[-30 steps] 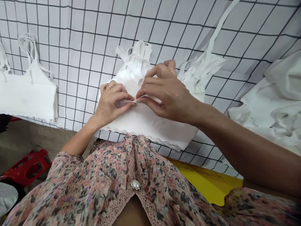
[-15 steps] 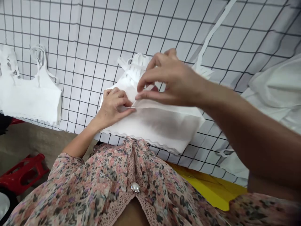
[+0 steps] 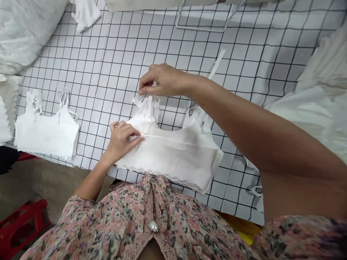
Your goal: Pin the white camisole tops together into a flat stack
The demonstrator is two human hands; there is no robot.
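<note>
A stack of white strappy crop tops (image 3: 173, 159) lies flat in front of me, scalloped hems toward my body. My left hand (image 3: 121, 140) pinches the fabric of the uppermost top near its left strap, thumb and forefinger together. Above the left bunch of straps (image 3: 150, 108), my right hand (image 3: 162, 80) is raised with thumb and fingers pinched. Whatever lies between those fingertips is too small or hidden to name. Another bunch of straps (image 3: 200, 117) rises on the right side, one long strap (image 3: 217, 63) reaching beyond my right forearm.
The table has a white cloth with a black grid (image 3: 119, 54). More white tops (image 3: 47, 131) lie to the left, with a large white bundle (image 3: 24, 32) behind. White garments (image 3: 311, 112) pile up at right. A wire frame (image 3: 202, 29) stands far back. A red stool (image 3: 24, 224) is below.
My right hand has left the spot beside my left fingertips and moved up and away over the left straps. My left hand keeps its pinch. The view has shifted, showing more of the table's far side.
</note>
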